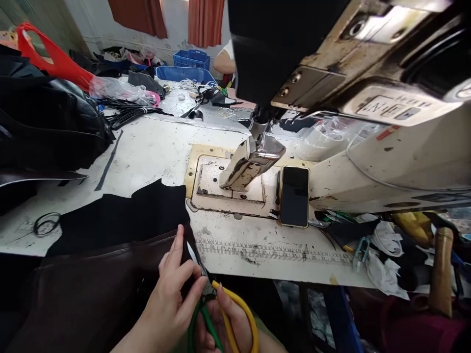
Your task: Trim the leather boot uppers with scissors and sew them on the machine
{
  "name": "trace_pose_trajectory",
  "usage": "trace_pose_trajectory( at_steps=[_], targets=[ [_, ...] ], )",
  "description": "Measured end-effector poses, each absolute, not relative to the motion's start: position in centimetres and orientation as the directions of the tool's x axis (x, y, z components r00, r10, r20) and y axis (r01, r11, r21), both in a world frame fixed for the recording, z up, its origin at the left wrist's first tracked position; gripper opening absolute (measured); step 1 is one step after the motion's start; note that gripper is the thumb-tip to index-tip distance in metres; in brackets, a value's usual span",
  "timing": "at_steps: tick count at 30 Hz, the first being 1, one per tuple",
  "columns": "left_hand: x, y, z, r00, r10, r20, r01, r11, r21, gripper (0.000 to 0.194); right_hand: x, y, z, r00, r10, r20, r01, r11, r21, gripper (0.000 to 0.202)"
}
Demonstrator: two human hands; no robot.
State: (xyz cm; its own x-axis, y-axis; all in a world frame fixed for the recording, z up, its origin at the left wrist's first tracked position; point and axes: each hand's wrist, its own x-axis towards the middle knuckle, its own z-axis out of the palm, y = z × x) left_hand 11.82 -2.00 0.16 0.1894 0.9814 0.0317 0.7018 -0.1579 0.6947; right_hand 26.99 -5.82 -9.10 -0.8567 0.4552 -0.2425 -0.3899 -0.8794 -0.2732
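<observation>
In the head view we take the sewing machine (253, 162) as our landmark: in front of it and to its left, at the near edge of the table (154, 147), lies the dark brown leather piece (91, 289), with a black fabric piece (121, 215) overlapping its far side. Our left hand (172, 299) is clenched in a pinch on the leather's edge, forefinger stretched along it, while our right hand (224, 323) grasps the scissors (213, 309) by their green and yellow loop handles, just nearer to us than the leather's corner; the short blade tips point up toward the machine and sit right beside our left fingertips. As we judge it, trimming well here means keeping the pinched edge taut and flat, feeding only a small bite into the blades, and holding our left fingertips clear of the tips, which stand very close. We should steady the handles low and cut along the edge, not across it. To the right of the machine's foot lies a phone (294, 196), and in front of it a printed ruler (272, 250) runs along the table; neither is in the way of the cut
</observation>
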Motion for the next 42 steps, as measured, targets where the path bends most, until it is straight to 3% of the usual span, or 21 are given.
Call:
trace_pose_trajectory(
  at_steps=[6,12,17,20,22,24,25,26,28,30,32,35,42],
  targets=[
    [11.1,-1.9,0.4,0.211,0.978,0.0,0.676,-0.146,0.722,0.024,27.1,-3.4,-6.4,-0.86,0.362,-0.359,-0.341,-0.932,-0.124,0.074],
    [10.1,-1.7,1.1,0.269,0.959,-0.09,0.614,-0.099,0.783,0.026,26.5,-1.2,-4.0,-0.824,0.307,-0.476,-0.312,-0.947,-0.072,0.079],
    [8.0,-1.0,2.0,0.357,0.925,-0.132,0.567,-0.102,0.817,0.018,26.4,-1.1,-4.5,-0.863,0.384,-0.327,-0.365,-0.923,-0.119,0.072],
    [6.2,1.0,2.4,0.404,0.906,-0.124,0.585,-0.152,0.796,0.01,28.3,-1.3,-3.1,-0.803,0.506,-0.314,-0.421,-0.855,-0.303,0.07],
    [5.5,3.0,2.3,0.393,0.913,-0.109,0.645,-0.189,0.74,0.013,30.5,-0.9,-0.9,-0.733,0.591,-0.338,-0.335,-0.745,-0.577,0.07],
    [5.4,5.0,2.0,0.373,0.923,-0.094,0.737,-0.233,0.635,0.021,32.7,0.2,1.7,-0.623,0.708,-0.334,-0.031,-0.449,-0.893,0.066],
    [5.6,6.0,1.8,0.369,0.925,-0.087,0.771,-0.252,0.585,0.027,33.7,0.9,3.0,-0.555,0.786,-0.273,0.206,-0.188,-0.96,0.059],
    [5.8,6.9,1.7,0.374,0.924,-0.084,0.792,-0.271,0.547,0.032,34.4,1.8,4.0,-0.531,0.825,-0.193,0.43,0.066,-0.9,0.052],
    [6.2,8.3,1.6,0.404,0.91,-0.096,0.796,-0.297,0.528,0.032,35.4,3.7,5.3,-0.509,0.857,-0.074,0.732,0.387,-0.562,0.034],
    [6.1,9.4,1.8,0.455,0.882,-0.123,0.776,-0.325,0.541,0.022,35.5,5.8,5.6,-0.529,0.847,-0.056,0.832,0.504,-0.232,0.02],
    [5.7,10.1,2.1,0.508,0.849,-0.144,0.743,-0.347,0.573,0.01,35.2,7.6,5.6,-0.563,0.819,-0.112,0.826,0.563,-0.035,0.018],
    [4.9,10.7,2.6,0.578,0.801,-0.154,0.686,-0.376,0.623,0.009,34.0,9.8,6.1,-0.618,0.752,-0.227,0.756,0.648,0.088,0.024],
    [4.6,11.1,2.7,0.596,0.789,-0.148,0.646,-0.362,0.672,0.012,31.4,12.3,9.1,-0.644,0.649,-0.406,0.651,0.743,0.156,0.025]
  ],
)
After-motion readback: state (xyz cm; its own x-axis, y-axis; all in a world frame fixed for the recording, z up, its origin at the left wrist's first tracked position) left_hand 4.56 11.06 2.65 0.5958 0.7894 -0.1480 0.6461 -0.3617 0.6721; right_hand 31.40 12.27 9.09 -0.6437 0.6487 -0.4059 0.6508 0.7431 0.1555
